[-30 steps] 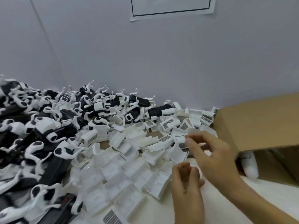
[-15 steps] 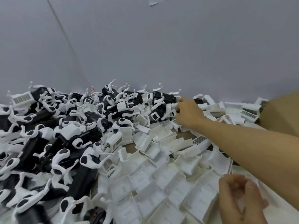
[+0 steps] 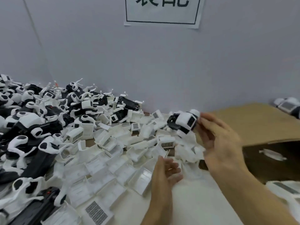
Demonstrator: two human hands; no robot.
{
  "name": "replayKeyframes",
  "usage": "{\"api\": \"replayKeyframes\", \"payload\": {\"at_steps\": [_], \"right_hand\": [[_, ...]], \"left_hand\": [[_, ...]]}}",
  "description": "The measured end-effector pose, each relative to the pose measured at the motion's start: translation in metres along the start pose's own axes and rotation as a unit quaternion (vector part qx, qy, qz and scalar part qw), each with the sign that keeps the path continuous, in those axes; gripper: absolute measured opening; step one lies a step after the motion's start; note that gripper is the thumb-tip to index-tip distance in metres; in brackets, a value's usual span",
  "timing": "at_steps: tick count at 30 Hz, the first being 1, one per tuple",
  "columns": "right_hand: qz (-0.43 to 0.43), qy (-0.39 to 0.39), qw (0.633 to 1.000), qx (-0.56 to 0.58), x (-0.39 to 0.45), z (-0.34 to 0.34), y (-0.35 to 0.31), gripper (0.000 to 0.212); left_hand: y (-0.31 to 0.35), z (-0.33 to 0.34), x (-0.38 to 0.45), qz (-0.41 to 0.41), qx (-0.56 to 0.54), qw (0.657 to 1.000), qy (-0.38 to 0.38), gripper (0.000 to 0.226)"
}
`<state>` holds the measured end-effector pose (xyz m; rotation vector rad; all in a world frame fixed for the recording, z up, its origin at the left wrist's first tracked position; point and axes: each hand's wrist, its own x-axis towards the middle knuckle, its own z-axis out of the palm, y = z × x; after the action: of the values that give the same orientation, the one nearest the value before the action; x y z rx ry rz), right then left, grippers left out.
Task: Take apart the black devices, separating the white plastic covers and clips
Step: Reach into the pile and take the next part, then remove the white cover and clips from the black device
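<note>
My right hand (image 3: pixel 217 137) holds one black device with white cover and clips (image 3: pixel 183 121) by its end, lifted above the white parts at centre right. Below it my left hand (image 3: pixel 165 174) hovers palm up with relaxed fingers, holding nothing. A big heap of black devices with white clips (image 3: pixel 40 127) fills the left side. Loose white plastic covers (image 3: pixel 110 161) are spread across the middle of the table, some with barcode labels.
An open cardboard box (image 3: pixel 259 125) lies on its side at the right, a white part inside it. The grey wall runs close behind the piles, with a paper sign (image 3: pixel 162 12) on it. More devices (image 3: pixel 287 106) lie behind the box. Bare white tabletop (image 3: pixel 199 200) shows in front.
My right hand reached into the far pile and has come back towards the box holding a black device. My left hand has uncurled and turned palm up.
</note>
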<state>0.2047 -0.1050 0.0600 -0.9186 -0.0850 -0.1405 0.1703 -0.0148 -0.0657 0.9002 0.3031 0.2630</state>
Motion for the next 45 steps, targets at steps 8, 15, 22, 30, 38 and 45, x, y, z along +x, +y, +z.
{"api": "replayKeyframes", "payload": {"at_steps": [8,15,22,30,38,45], "right_hand": [[0.057,0.081,0.992,-0.074,-0.096,-0.110,0.001,0.050],[-0.089,-0.116,0.867,-0.477,-0.107,-0.141,0.025,0.087],[-0.235,-0.004,0.856,-0.460,-0.103,-0.145,0.024,0.074],[-0.156,0.045,0.897,-0.412,-0.098,-0.143,0.024,0.077],[-0.018,-0.161,0.949,-0.269,-0.100,-0.141,0.017,0.057],[-0.114,-0.173,0.915,-0.346,-0.106,-0.141,0.020,0.076]], "left_hand": [[0.004,0.012,-0.021,0.041,0.140,0.971,-0.190,0.075],[0.009,0.007,-0.027,0.031,0.084,0.984,-0.152,0.073],[0.006,0.010,-0.044,-0.013,0.052,0.984,-0.169,0.050],[0.003,0.015,-0.067,-0.077,0.120,0.977,-0.160,0.073],[0.009,0.010,-0.066,-0.039,0.160,0.956,-0.242,0.047],[0.000,0.020,-0.083,-0.005,0.123,0.979,-0.160,0.046]]}}
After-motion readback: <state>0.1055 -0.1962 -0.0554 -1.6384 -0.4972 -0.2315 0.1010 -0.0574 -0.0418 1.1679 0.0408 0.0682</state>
